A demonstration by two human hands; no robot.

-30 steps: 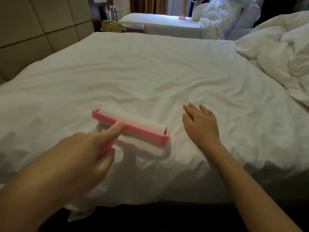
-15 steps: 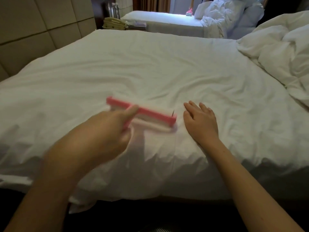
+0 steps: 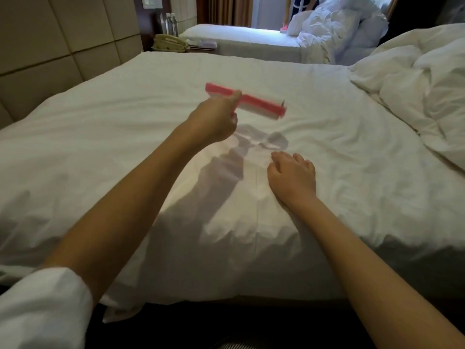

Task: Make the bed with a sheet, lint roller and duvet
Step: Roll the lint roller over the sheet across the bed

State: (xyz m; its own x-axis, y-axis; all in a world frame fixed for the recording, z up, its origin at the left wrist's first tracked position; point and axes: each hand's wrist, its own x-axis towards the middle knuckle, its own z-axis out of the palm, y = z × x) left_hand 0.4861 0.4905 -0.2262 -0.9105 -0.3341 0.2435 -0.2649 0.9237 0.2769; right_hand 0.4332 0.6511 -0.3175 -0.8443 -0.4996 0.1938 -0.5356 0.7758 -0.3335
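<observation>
One wide white sheet [image 3: 314, 117] covers the bed, wrinkled along the near edge. A duvet [image 3: 422, 96] lies bunched on the bed's right side, on top of the sheet. A second bed [image 3: 236, 37] stands beyond, with heaped bedding at its right end. A white sleeve [image 3: 42, 311] covers the left upper arm. The right hand [image 3: 293, 178] rests palm down on the sheet near the front edge, fingers loosely bent, holding nothing. The left hand [image 3: 214, 120], well apart from it and farther in, grips the handle of the pink roller [image 3: 254, 103]. The roller is blurred over the middle of the sheet, its shadow lying separately nearer the person. A phone [image 3: 169, 42] and bottles [image 3: 169, 22] sit between the beds.
</observation>
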